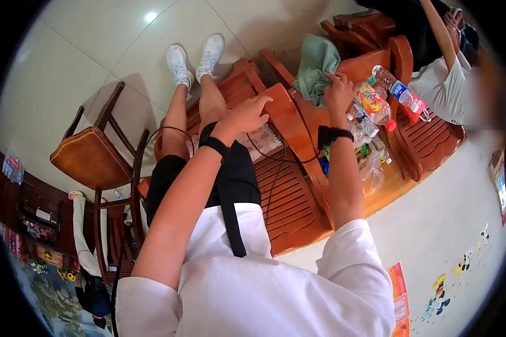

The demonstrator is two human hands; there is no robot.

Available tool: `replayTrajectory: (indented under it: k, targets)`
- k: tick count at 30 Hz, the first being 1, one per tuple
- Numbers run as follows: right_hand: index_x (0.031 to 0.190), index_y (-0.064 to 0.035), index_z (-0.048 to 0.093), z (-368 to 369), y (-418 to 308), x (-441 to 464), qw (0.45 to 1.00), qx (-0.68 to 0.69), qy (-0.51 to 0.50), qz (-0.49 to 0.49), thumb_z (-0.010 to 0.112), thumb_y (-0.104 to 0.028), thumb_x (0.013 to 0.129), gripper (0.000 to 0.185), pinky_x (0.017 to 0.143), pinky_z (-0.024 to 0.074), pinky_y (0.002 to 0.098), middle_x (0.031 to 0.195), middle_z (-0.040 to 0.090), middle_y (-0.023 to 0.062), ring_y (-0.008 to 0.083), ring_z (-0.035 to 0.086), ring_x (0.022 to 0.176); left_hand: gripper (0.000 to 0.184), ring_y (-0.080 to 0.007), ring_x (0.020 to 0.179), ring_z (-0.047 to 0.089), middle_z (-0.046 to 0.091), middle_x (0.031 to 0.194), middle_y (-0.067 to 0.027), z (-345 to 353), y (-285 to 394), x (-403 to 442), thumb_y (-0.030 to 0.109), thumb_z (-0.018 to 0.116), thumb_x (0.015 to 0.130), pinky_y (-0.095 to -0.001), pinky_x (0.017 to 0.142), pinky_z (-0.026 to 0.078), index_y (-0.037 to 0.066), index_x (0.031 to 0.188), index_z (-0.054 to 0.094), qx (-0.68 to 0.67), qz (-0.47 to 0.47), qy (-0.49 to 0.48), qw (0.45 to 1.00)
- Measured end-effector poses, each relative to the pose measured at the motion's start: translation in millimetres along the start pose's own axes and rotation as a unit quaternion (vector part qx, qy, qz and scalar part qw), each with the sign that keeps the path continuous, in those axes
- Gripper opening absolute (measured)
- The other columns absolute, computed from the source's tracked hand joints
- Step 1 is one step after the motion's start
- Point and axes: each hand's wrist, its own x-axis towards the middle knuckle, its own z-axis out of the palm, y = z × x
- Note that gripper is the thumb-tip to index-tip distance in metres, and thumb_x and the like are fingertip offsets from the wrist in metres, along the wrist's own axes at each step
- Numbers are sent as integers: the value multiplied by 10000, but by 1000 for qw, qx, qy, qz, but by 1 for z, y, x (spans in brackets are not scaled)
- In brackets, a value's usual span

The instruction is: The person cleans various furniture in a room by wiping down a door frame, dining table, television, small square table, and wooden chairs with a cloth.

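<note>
My left hand is held over the wooden bench with its fingers apart and nothing in it. A crumpled green cloth lies at the far end of the wooden side table. My right hand touches or overlaps the cloth's right edge, its visible fingers spread. Beside that hand are an orange-labelled bottle with a red cap, a blue-labelled bottle and a smaller clear bottle. Clear plastic packaging sits nearer to me, by my right forearm. Black bands circle both wrists.
A thin black cable crosses the slatted bench between my arms. At the left stands a chair with a brown seat. Another person sits at the upper right. A further person is at the lower left.
</note>
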Motion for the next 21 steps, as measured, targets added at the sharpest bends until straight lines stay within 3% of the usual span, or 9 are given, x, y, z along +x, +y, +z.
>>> replayTrajectory:
  k: [4, 7, 8, 12, 14, 15, 16, 19, 21]
  targets:
    - [1058, -189, 748, 32, -24, -28, 996, 49, -74, -21, 632, -173, 797, 286, 844, 513, 447, 1141, 632, 65, 324, 601, 1012, 385, -296, 1095, 605, 613, 1187, -152, -3, 10, 15, 184, 599, 951, -403, 959, 483, 50, 1302, 515, -45, 21, 38, 998]
    - [1109, -190, 728, 26, -51, -44, 994, 66, -85, -29, 645, -245, 819, 307, 854, 510, 461, 1167, 612, 79, 332, 593, 1040, 294, -210, 1002, 650, 673, 1063, -107, -44, 1, 27, 177, 593, 951, -334, 888, 512, 58, 1220, 587, -213, 34, 141, 966]
    - [1142, -192, 714, 21, -53, -45, 996, 30, -80, -36, 650, -279, 830, 330, 858, 509, 475, 1190, 597, 91, 337, 589, 1054, 275, -173, 964, 653, 683, 1013, -75, -66, -14, 30, 175, 605, 956, -306, 864, 517, 62, 1207, 596, -233, 82, 208, 947]
    - [1206, -184, 677, 32, 11, -7, 994, -15, -95, -56, 624, -374, 872, 388, 887, 480, 517, 1238, 546, 137, 369, 570, 1079, 311, -128, 1016, 627, 704, 1088, -34, -220, -3, -7, 293, 595, 965, -346, 957, 463, 107, 1213, 613, -190, -12, 272, 943]
    - [1216, -184, 670, 32, 29, 14, 995, -14, -94, -23, 614, -398, 880, 402, 905, 464, 533, 1240, 536, 148, 374, 558, 1097, 458, -153, 1127, 614, 658, 1251, -39, -294, -7, -22, 392, 529, 974, -336, 991, 418, 138, 1355, 546, -115, 73, 275, 952]
    - [1234, -180, 659, 30, 33, 23, 995, -36, -89, 28, 614, -426, 880, 433, 900, 476, 528, 1260, 536, 159, 381, 562, 1107, 408, -321, 1178, 530, 535, 1288, -175, -298, 53, -42, 237, 518, 1002, -434, 986, 471, -4, 1329, 475, -94, 159, 276, 943]
    - [1252, -177, 648, 28, 35, 25, 992, -59, -83, 80, 614, -454, 880, 465, 895, 487, 523, 1280, 536, 170, 387, 566, 1117, 478, -220, 1170, 536, 589, 1264, -106, -294, 105, -41, 366, 447, 1037, -397, 986, 478, 36, 1379, 494, -230, 148, 349, 896]
    - [1295, -158, 615, 40, 12, 10, 988, 6, -113, 101, 622, -490, 870, 540, 903, 500, 532, 1343, 517, 193, 425, 569, 1136, 475, -216, 1171, 539, 592, 1266, -103, -301, 123, -73, 367, 453, 1033, -394, 989, 472, 45, 1380, 496, -136, 217, 316, 914]
    - [1336, -142, 576, 39, -4, -1, 968, 58, -232, 76, 633, -521, 856, 614, 929, 502, 521, 1340, 525, 237, 448, 569, 1145, 474, -214, 1172, 542, 593, 1268, -101, -293, 130, -80, 367, 457, 1031, -391, 991, 469, 51, 1381, 497, -137, 226, 320, 910]
